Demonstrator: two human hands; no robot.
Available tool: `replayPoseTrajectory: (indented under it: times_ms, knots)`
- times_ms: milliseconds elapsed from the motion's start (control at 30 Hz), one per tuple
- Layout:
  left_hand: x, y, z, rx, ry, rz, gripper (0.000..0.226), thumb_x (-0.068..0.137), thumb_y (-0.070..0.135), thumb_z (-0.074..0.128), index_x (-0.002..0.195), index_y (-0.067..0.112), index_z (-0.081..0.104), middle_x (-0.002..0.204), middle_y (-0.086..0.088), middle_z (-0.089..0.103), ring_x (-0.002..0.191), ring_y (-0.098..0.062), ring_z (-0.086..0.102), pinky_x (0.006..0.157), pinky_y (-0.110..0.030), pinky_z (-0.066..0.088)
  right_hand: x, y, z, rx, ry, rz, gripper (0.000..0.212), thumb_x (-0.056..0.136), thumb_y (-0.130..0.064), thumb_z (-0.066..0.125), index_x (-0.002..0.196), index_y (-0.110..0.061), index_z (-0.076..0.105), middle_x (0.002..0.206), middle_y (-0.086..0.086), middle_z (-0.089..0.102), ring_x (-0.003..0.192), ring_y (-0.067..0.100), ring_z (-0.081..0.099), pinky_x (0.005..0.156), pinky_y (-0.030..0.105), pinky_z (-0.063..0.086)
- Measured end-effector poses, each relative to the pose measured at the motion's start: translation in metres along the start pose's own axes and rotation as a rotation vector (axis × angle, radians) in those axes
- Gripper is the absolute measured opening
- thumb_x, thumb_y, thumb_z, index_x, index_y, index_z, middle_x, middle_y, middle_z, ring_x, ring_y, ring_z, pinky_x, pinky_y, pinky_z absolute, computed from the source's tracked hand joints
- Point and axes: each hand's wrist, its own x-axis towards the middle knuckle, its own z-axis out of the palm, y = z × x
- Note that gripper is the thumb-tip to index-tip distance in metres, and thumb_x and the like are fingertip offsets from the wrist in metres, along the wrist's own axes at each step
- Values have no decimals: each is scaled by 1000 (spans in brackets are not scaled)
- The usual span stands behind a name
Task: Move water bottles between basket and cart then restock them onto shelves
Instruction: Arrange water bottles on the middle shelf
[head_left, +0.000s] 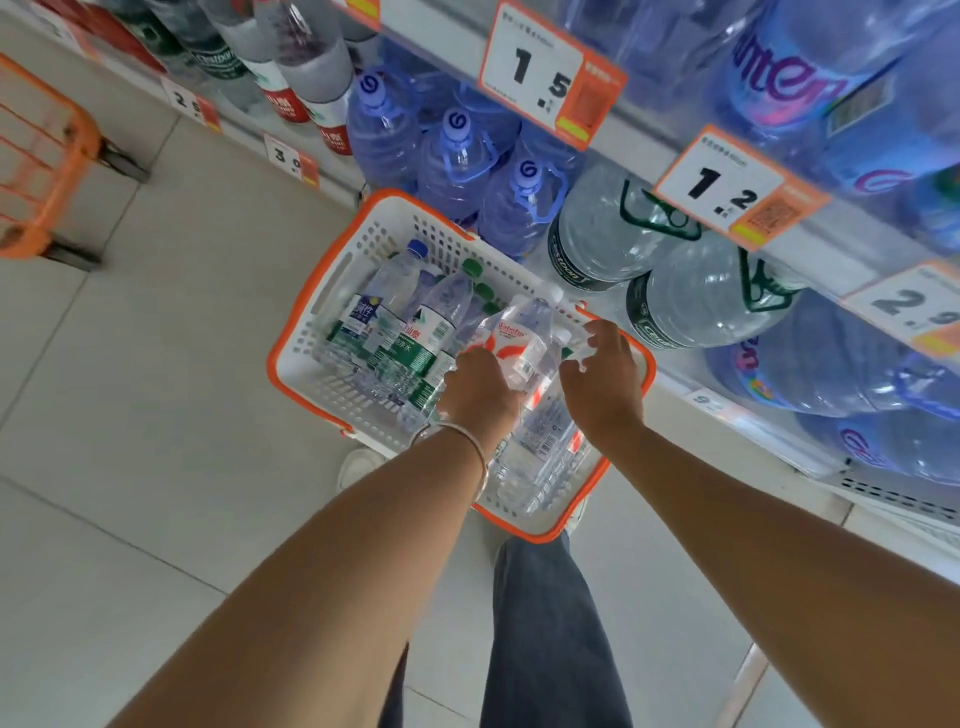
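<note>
**Head view.** My left hand (480, 387) grips the lower body of a red-labelled water bottle (519, 338), held tilted over the white, orange-rimmed basket (304, 374). My right hand (602, 376) hangs just right of it with its fingers half-curled, and I cannot tell whether it holds anything. Green-labelled bottles (421, 338) lie in the basket left of the left hand, and the orange cart (47, 156) stands well apart, beyond and left of both hands, so I judge that most of the moving and all of the restocking onto the shelf (639, 122) beyond the right hand remain.
</note>
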Motion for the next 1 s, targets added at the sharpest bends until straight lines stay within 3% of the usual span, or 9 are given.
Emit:
replayPoseTrajectory:
  times_ms: [167, 367, 467, 533, 600, 733, 800, 867, 1000]
  knots:
    - [-3, -13, -43, -341, -63, -74, 72, 62, 16, 85, 121, 10, 44, 106, -5, 56, 91, -21, 61, 49, -15, 50, -2, -16, 9, 47, 57, 73, 47, 89, -8, 56, 133, -15, 45, 129, 9, 54, 96, 28, 61, 72, 33, 45]
    - [-9, -34, -116, -611, 83, -99, 59, 58, 20, 89, 103, 14, 52, 88, 4, 60, 78, -10, 59, 55, -11, 40, 1, -37, 33, 97, 83, 166, 48, 87, -9, 55, 133, -16, 43, 130, 10, 53, 105, 31, 58, 76, 41, 51]
    - [-6, -50, -144, -632, 174, -90, 59, 56, 17, 86, 106, 15, 55, 89, 4, 62, 81, -12, 61, 64, -18, 48, 6, -47, 56, 88, 67, 258, 53, 87, -12, 60, 135, -11, 40, 131, 13, 51, 107, 33, 58, 85, 47, 53]
    - [0, -61, -155, -604, 245, -100, 79, 44, 31, 86, 115, 14, 54, 101, -3, 65, 93, -21, 64, 82, -35, 56, 12, -52, 76, 114, 34, 345, 61, 85, -17, 65, 139, -9, 37, 133, 14, 47, 113, 34, 56, 91, 48, 53]
    - [5, -68, -163, -562, 302, -90, 93, 33, 44, 79, 118, 14, 54, 107, -6, 65, 97, -26, 64, 88, -46, 55, 21, -56, 97, 151, 6, 440, 70, 84, -24, 67, 143, -7, 33, 139, 14, 42, 120, 35, 52, 96, 48, 50]
    - [10, -72, -168, -528, 329, -75, 82, 43, 35, 84, 116, 14, 53, 107, -6, 61, 92, -24, 62, 86, -45, 55, 32, -66, 125, 68, -93, 598, 103, 84, -51, 68, 153, -4, 7, 157, 17, 20, 141, 38, 26, 113, 52, 31]
    - [14, -74, -167, -534, 322, -69, 75, 51, 28, 85, 117, 14, 52, 109, -6, 59, 91, -22, 61, 86, -41, 54, 33, -70, 135, 17, -134, 628, 110, 84, -54, 67, 152, -1, -2, 160, 14, 8, 144, 40, 15, 112, 53, 27]
    - [19, -76, -165, -538, 317, -55, 75, 53, 26, 85, 119, 14, 52, 110, -5, 59, 92, -22, 60, 85, -38, 53, 29, -75, 142, -17, -118, 638, 112, 82, -53, 69, 152, -2, -3, 161, 13, 4, 143, 39, 16, 110, 52, 32]
    - [26, -76, -167, -518, 309, -26, 79, 45, 37, 81, 115, 15, 53, 105, -6, 62, 91, -25, 62, 85, -44, 55, 30, -73, 152, -136, -27, 653, 115, 77, -51, 74, 151, -3, 2, 153, 16, 20, 131, 36, 35, 97, 44, 46]
